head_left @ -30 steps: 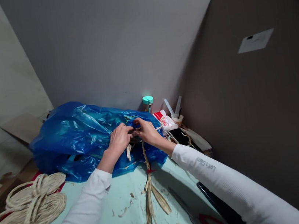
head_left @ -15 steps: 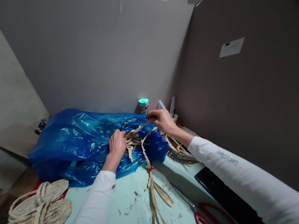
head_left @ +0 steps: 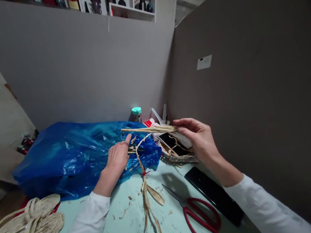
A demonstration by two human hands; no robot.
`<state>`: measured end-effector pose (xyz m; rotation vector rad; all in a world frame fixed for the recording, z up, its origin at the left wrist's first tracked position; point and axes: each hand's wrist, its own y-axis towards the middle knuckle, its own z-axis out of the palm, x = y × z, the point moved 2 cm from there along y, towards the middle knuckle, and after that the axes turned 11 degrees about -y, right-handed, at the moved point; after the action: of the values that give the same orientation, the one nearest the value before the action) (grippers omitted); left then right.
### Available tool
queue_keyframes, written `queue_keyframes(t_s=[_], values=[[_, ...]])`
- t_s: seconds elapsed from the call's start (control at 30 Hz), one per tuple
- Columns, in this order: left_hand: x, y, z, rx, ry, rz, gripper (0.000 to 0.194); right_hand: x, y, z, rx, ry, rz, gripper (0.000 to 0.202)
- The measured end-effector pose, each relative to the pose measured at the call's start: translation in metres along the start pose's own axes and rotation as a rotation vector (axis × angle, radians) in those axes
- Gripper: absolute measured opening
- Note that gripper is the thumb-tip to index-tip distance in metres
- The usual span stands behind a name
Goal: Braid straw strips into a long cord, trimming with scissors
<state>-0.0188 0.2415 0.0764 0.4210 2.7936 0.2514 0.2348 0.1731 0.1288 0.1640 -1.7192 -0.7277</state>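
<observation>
My right hand (head_left: 197, 135) pinches one end of a bundle of dry straw-like strips (head_left: 151, 129), which points left above the blue plastic bag (head_left: 71, 155). My left hand (head_left: 117, 155) is at the bag's opening, fingers bent over more strips; its grip is partly hidden. Between my hands, nearer me, a braided piece (head_left: 140, 161) tied with red thread lies on the table (head_left: 125, 228), its loose leaf ends spread toward me.
Red-handled scissors (head_left: 201, 218) and a black phone (head_left: 214, 197) lie at the right. Behind them is a basket (head_left: 179, 159) with strips. Coiled braided rope (head_left: 32, 226) is at the left. A jar with a turquoise lid (head_left: 137, 113) stands behind.
My right hand has moved right and drawn the strips away from the bag. They now hang level in the air. The view has shifted to the right.
</observation>
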Motion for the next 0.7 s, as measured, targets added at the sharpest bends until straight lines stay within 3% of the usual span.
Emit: queue_keyframes(t_s=[0.23,0.33,0.47,0.5,0.53,0.6,0.63,0.7], values=[[0.007,-0.035,0.018,0.221,0.054,-0.136,0.021,-0.002,-0.056,0.009,-0.024,0.110,0.032,0.017],[0.001,-0.045,0.016,0.199,0.067,-0.157,0.023,-0.001,-0.071,0.015,-0.026,0.124,0.039,0.015],[-0.024,-0.064,-0.002,0.071,-0.004,-0.114,0.028,-0.006,-0.085,0.019,-0.028,0.158,0.067,0.012],[-0.033,-0.070,-0.006,0.033,-0.088,-0.079,0.031,-0.008,-0.089,0.020,-0.025,0.167,0.078,0.011],[-0.042,-0.076,-0.010,-0.021,-0.400,-0.051,0.030,-0.010,-0.092,0.021,-0.018,0.175,0.083,0.011],[-0.060,-0.087,-0.012,0.007,-1.099,-0.017,0.034,-0.012,-0.100,0.023,0.013,0.170,0.071,0.009],[-0.067,-0.092,-0.011,-0.020,-1.334,-0.051,0.033,-0.013,-0.103,0.025,0.041,0.150,0.054,0.008],[-0.074,-0.100,-0.006,-0.142,-1.562,-0.161,0.026,-0.012,-0.111,0.028,0.140,0.070,0.004,0.009]])
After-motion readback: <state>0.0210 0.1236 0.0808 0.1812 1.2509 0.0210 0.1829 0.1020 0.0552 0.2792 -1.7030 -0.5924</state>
